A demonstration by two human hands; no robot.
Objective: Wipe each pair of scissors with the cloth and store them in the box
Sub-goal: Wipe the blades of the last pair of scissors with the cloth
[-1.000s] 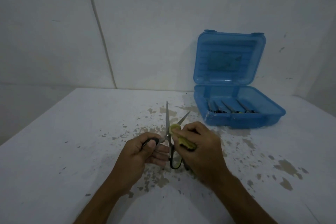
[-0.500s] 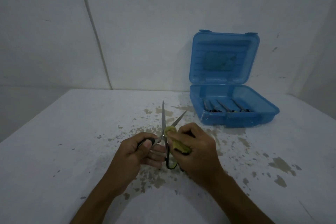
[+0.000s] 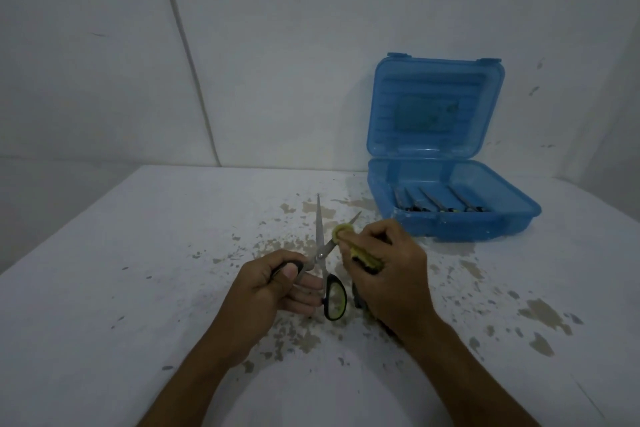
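1. The scissors (image 3: 322, 255) are held splayed open just above the tabletop (image 3: 138, 288), a little left of centre and near the person. One blade points straight away toward the far wall; the other angles off to the far right.

2. The left hand (image 3: 266, 288) has the left handle loop. Its fingers (image 3: 306, 288) are curled shut around that black loop, thumb on top. The second loop, black with a yellow-green lining, hangs free just right of that hand.

3. The right hand (image 3: 384, 274) is pinching the yellow cloth (image 3: 349, 243). Its fingers are pressed together on the wad, and the wad is wrapped on the right-leaning blade, partway along it. Only the blade's tip shows beyond the cloth.

4. Here is what counts: that blade's long axis runs from the pivot, near and left, out to the tip, far and right. I'd say the wiping stroke has to follow that line, outward toward the tip, away from the left hand.

5. The blue box (image 3: 467, 225) sits open at the far right, lid up against the wall, with several scissors already lying inside, their blades pointing to the far left.

6. The right hand is plainly nearer the box, but it is busy with the cloth, so my guess is the left hand carries this pair across.
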